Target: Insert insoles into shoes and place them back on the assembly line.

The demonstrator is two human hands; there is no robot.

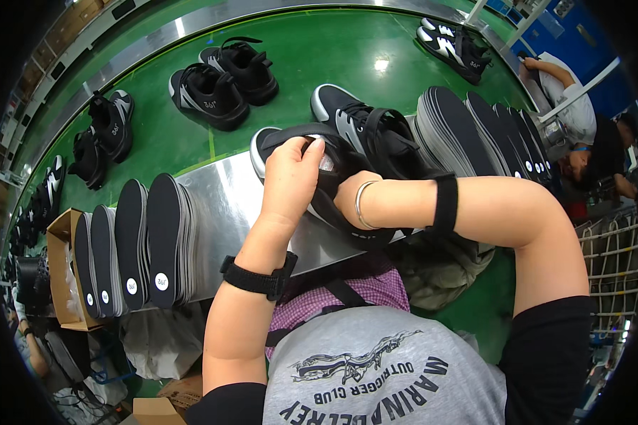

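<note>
Between my hands is a black sneaker (282, 134) with a silver-white toe edge, its toe pointing up and left, its heel toward me. My left hand (290, 177) grips the sneaker's upper at the opening, thumb on top. From the right, my right hand (354, 197) reaches into the shoe opening; its fingers are hidden inside. A pale, shiny patch shows in the opening by my left thumb. Just beyond, a matching sneaker (351, 120) rests with its toe pointing away to the left.
Stacked black insoles (164, 241) stand on the metal ledge (227, 198) at left; more insoles (452, 131) lie at right. Pairs of black sneakers (213, 95) sit on the green belt (312, 57). An open cardboard box (67, 269) is far left. A person (563, 99) works at right.
</note>
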